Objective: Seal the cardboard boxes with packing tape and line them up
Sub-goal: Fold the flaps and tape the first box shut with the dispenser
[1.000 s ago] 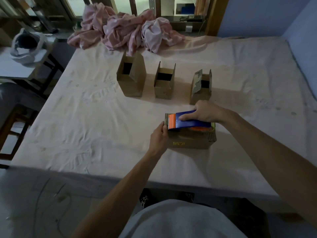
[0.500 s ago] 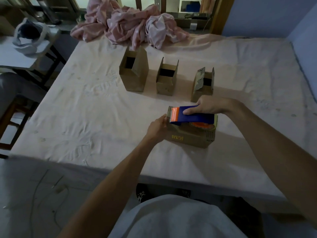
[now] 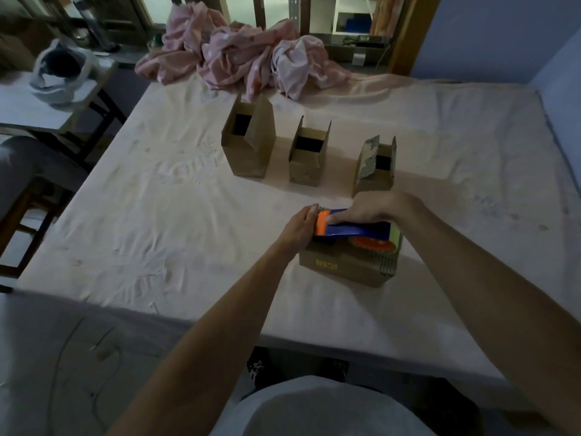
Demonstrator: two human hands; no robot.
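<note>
A low cardboard box (image 3: 349,265) lies on the pale sheet near the bed's front edge. On its top rests a blue and orange tape dispenser (image 3: 355,229) holding an orange tape roll (image 3: 372,243). My right hand (image 3: 374,207) grips the dispenser from above. My left hand (image 3: 298,229) presses against the box's left end, fingers at the dispenser's orange nose. Behind stand three open boxes in a row: a tall one (image 3: 248,143), a middle one (image 3: 309,155) and a right one (image 3: 375,166) with a printed flap.
A crumpled pink cloth (image 3: 239,55) lies at the far edge of the bed (image 3: 141,199). A small table (image 3: 28,111) with a white bag (image 3: 61,73) stands to the left. A blue wall (image 3: 562,77) borders the right side.
The view has shifted slightly. My right hand has slid along the dispenser toward its orange nose, and my left hand has risen from the box's left side to that nose.
</note>
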